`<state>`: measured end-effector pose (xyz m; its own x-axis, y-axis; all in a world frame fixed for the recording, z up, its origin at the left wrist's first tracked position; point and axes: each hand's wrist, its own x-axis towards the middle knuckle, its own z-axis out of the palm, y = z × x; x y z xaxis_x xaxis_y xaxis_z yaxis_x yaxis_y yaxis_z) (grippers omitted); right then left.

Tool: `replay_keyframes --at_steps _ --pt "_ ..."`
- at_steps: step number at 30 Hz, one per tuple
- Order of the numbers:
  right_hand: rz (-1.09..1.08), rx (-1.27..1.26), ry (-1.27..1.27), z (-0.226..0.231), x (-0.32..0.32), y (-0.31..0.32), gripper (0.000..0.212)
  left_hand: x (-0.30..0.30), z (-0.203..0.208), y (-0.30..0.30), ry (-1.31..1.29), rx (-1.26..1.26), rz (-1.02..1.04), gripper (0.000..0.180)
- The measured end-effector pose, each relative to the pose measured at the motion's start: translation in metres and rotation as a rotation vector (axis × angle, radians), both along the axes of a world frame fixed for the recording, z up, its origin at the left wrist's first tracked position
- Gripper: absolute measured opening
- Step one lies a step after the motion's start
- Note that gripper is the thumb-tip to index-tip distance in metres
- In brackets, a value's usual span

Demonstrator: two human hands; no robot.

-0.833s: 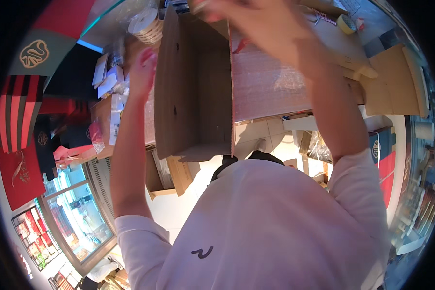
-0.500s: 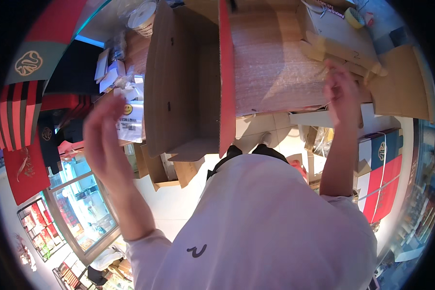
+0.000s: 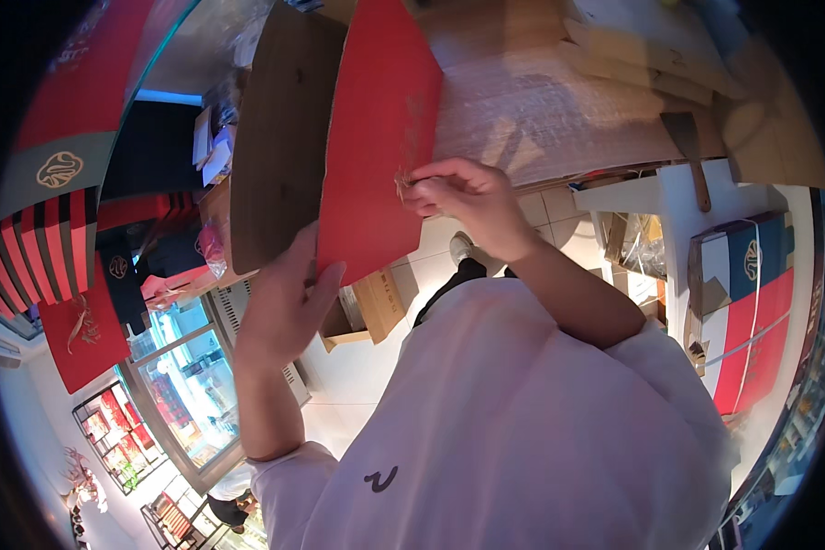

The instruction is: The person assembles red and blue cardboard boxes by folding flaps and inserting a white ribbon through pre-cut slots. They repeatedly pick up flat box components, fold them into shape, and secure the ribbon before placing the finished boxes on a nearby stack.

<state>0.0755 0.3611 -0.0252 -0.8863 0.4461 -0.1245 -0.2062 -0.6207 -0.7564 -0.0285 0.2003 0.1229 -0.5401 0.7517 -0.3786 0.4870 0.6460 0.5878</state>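
Note:
A tall cardboard box (image 3: 280, 137) stands on the table before me, its brown inside partly showing. Its outer red panel (image 3: 371, 137) faces right toward me and carries faint gold print. At the box's lower corner, my left hand (image 3: 284, 307) grips the edge, the thumb lying by the red panel and the fingers partly hidden behind it. My right hand (image 3: 472, 202) is closed in a pinch against the panel's right side, beside the gold print. Whatever its fingertips hold is too small to make out.
The wooden table (image 3: 513, 87) has clear plastic wrap on it. Flattened cardboard (image 3: 642, 69) lies at the far right, near a scraper-like tool (image 3: 687, 156) with a wooden handle. A strapped box stack (image 3: 752, 312) stands right; an open carton (image 3: 376, 307) sits below the table.
Both hands came in from either side to the box. It has turned, so the red panel now shows broadly. My left hand has taken hold of its lower corner.

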Motion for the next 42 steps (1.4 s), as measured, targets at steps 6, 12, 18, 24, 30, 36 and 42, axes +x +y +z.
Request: replay_keyframes --at_steps 6,12,18,24,30,36,42 --pt "-0.033 -0.008 0.023 -0.008 -0.022 -0.018 0.014 -0.015 0.001 0.016 -0.154 0.263 0.135 0.036" --pt "-0.095 0.078 -0.019 -0.018 -0.032 -0.028 0.009 -0.044 -0.014 0.048 -0.458 0.069 0.399 0.032" --pt "-0.175 0.11 0.047 -0.028 -0.044 -0.043 0.007 -0.048 -0.031 0.046 -0.505 -0.059 0.249 0.032" --pt "-0.231 0.301 0.092 -0.027 -0.042 -0.042 0.006 -0.052 -0.037 0.044 -0.584 -0.004 0.202 0.034" --pt "-0.254 0.385 0.162 -0.026 -0.044 -0.041 0.008 -0.049 -0.033 0.048 -0.561 0.0 0.206 0.034" --pt "-0.226 0.419 0.206 -0.023 -0.043 -0.038 0.009 -0.055 -0.036 0.044 -0.567 0.001 0.156 0.039" --pt "-0.26 0.482 0.218 -0.024 -0.045 -0.037 0.011 -0.056 -0.038 0.045 -0.554 -0.01 0.157 0.04"
